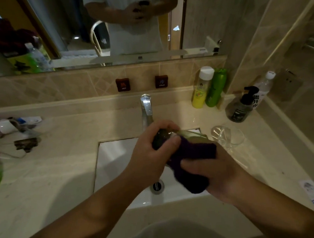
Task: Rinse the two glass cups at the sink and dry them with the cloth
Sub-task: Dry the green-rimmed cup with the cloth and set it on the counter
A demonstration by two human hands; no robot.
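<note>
Over the white sink (116, 159), my left hand (151, 152) grips one glass cup (172, 134), tilted on its side, its base in my fingers. My right hand (219, 177) holds a dark purple cloth (192, 161) wrapped against and partly into that cup. Most of this cup is hidden by the cloth and my fingers. The second glass cup (228, 135) stands upright on the counter just right of the sink, apart from both hands. The chrome tap (147, 108) stands behind my hands; no running water is visible.
Yellow bottle (201, 89), green bottle (216, 88), a dark pump bottle (242, 105) and a clear water bottle (263, 89) crowd the back right corner. Toiletries (13, 125) and a dark clip (26, 143) lie at left. The drain (157, 186) sits below my hands. A mirror hangs above.
</note>
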